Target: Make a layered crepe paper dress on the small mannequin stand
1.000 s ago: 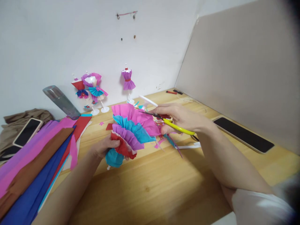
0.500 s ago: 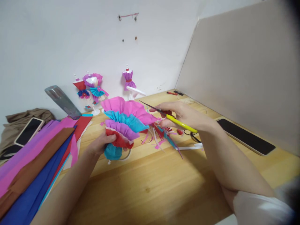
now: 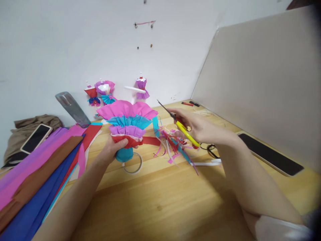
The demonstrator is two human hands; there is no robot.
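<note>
My left hand (image 3: 113, 147) is closed around the waist of a small mannequin in a ruffled crepe-paper dress (image 3: 129, 121). It is held upside down: the blue bodice (image 3: 124, 155) points down, with red, purple, blue and pink tiers fanned out above. My right hand (image 3: 198, 126) grips scissors with yellow handles (image 3: 187, 134); their dark blades point up and left, apart from the dress. On the table behind the dress lie a red strip (image 3: 151, 141) and a ring of tape (image 3: 134, 172). Coloured paper scraps (image 3: 175, 142) are heaped below my right hand.
Folded crepe-paper sheets (image 3: 47, 177) cover the left side, near a phone (image 3: 36, 138) on brown cloth (image 3: 21, 129). A bottle (image 3: 72, 108) and small dressed mannequins (image 3: 105, 88) stand by the wall. A long dark device (image 3: 271, 154) lies right, and black scissor handles (image 3: 212, 150) near the scraps.
My left hand has turned the dress so its tiers fan more upright, uncovering the red strip and tape ring. My right hand keeps the scissors, now tilted more steeply and farther from the ruffles.
</note>
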